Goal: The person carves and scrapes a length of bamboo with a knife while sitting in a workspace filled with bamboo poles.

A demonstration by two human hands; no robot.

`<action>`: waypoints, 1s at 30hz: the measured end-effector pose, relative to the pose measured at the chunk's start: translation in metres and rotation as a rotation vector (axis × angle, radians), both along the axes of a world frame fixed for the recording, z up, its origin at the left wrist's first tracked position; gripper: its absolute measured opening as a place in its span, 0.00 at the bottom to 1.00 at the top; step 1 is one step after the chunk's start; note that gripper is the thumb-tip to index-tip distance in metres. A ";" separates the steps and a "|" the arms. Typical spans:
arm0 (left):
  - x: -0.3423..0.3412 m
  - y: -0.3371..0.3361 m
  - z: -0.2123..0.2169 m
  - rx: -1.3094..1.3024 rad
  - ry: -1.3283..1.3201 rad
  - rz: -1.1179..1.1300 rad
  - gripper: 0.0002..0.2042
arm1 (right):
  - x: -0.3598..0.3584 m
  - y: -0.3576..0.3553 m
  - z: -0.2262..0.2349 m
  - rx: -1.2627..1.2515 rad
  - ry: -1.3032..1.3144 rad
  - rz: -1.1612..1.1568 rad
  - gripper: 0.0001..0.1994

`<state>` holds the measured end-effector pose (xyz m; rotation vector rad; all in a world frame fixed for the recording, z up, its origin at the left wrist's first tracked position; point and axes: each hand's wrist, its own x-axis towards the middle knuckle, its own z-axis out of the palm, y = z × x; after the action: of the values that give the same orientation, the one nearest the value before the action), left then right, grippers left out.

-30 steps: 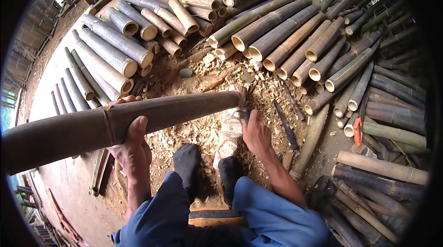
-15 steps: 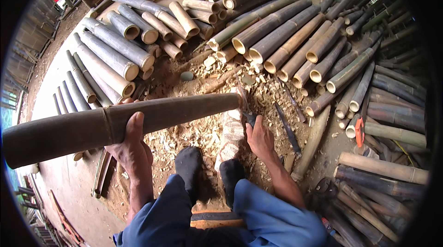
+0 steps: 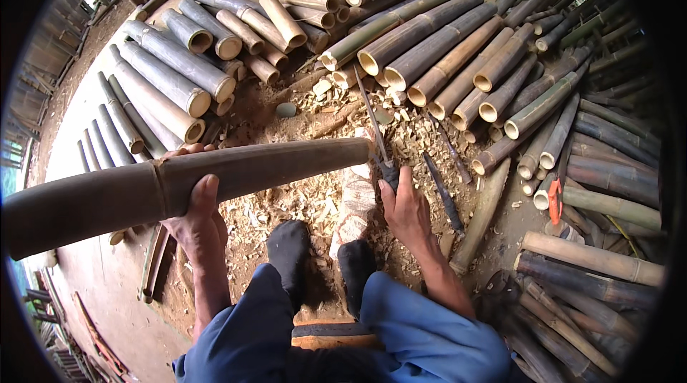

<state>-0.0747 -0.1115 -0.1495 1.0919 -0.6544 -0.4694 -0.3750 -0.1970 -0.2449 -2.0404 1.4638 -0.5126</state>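
Our left hand (image 3: pixel 197 215) wraps the dark bamboo tube (image 3: pixel 286 165) around its middle, and our right hand (image 3: pixel 406 213) is clenched on the handle of a knife (image 3: pixel 377 125), its blade just beside the tube's right end, over a pale log (image 3: pixel 351 215). We judge this to be trimming that end; the next move likely calls for steadying the tube and angling the blade. Beyond lie shavings (image 3: pixel 300 204) and bamboo pieces (image 3: pixel 421 43), with no writing we can read.

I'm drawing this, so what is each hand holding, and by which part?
The left hand holds a bamboo pole from below, beside a node ring; the right hand holds a long knife by its handle.
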 end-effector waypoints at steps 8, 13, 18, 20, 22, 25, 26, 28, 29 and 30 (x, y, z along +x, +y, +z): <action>0.002 -0.006 -0.002 -0.095 -0.049 -0.189 0.30 | -0.014 -0.026 -0.039 0.246 0.327 -0.035 0.15; 0.014 0.000 -0.006 -0.097 -0.075 -0.313 0.34 | 0.006 -0.010 0.026 0.064 0.048 0.020 0.15; 0.018 -0.002 -0.001 -0.077 -0.156 -0.315 0.38 | -0.007 -0.008 -0.029 -0.016 0.170 0.035 0.14; 0.025 -0.002 -0.004 -0.085 -0.192 -0.332 0.39 | -0.020 -0.016 -0.037 0.219 0.266 -0.060 0.14; 0.016 0.000 -0.003 -0.044 -0.082 -0.362 0.42 | -0.031 -0.002 -0.035 0.186 0.177 -0.052 0.16; 0.015 0.015 0.002 -0.062 0.231 -0.310 0.44 | -0.028 0.011 -0.036 0.106 0.013 -0.070 0.18; 0.012 0.012 -0.003 -0.124 0.229 -0.271 0.38 | -0.029 0.014 -0.032 0.124 0.001 -0.102 0.19; 0.022 0.009 -0.010 -0.080 0.378 -0.132 0.34 | -0.034 0.022 -0.035 0.213 0.002 -0.163 0.23; 0.027 0.008 -0.014 -0.058 0.455 -0.065 0.32 | -0.039 0.026 -0.037 0.227 0.016 -0.163 0.23; 0.027 0.006 -0.017 -0.064 0.393 -0.043 0.30 | -0.041 0.028 -0.037 0.242 0.030 -0.162 0.24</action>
<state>-0.0478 -0.1054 -0.1661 0.8934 -0.3438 -0.6744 -0.4158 -0.1687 -0.2815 -1.7586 1.6325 -0.3504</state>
